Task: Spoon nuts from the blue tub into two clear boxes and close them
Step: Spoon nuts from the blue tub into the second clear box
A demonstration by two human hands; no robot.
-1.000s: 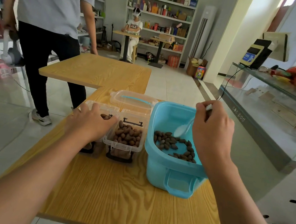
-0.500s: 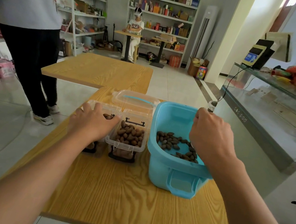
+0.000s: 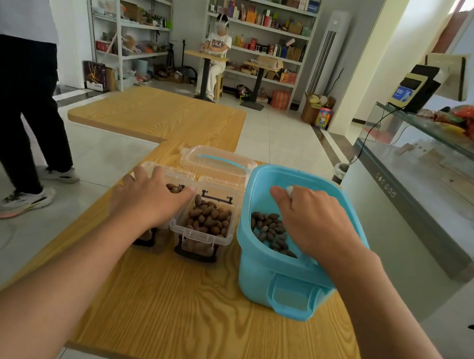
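Observation:
The blue tub (image 3: 265,264) stands at the table's right with brown nuts (image 3: 268,227) on its bottom. My right hand (image 3: 312,222) is inside it, gripping a white spoon (image 3: 289,190) whose end shows above my fingers; the bowl is hidden. Two clear boxes stand left of the tub. The right box (image 3: 202,233) is open and holds many nuts. My left hand (image 3: 148,199) lies over the left box (image 3: 168,173), fingers spread on its top, hiding most of it; a few nuts show beyond my fingertips.
A clear lid with a blue handle (image 3: 216,162) lies behind the boxes. A second wooden table (image 3: 159,114) stands farther back. A glass counter (image 3: 436,167) runs along the right. A person in dark trousers (image 3: 9,100) walks at the left; another sits at the far shelves.
My right hand has dropped from above the tub's rim down among the nuts with the spoon. The left hand has stayed on the left box. The walking person has moved left.

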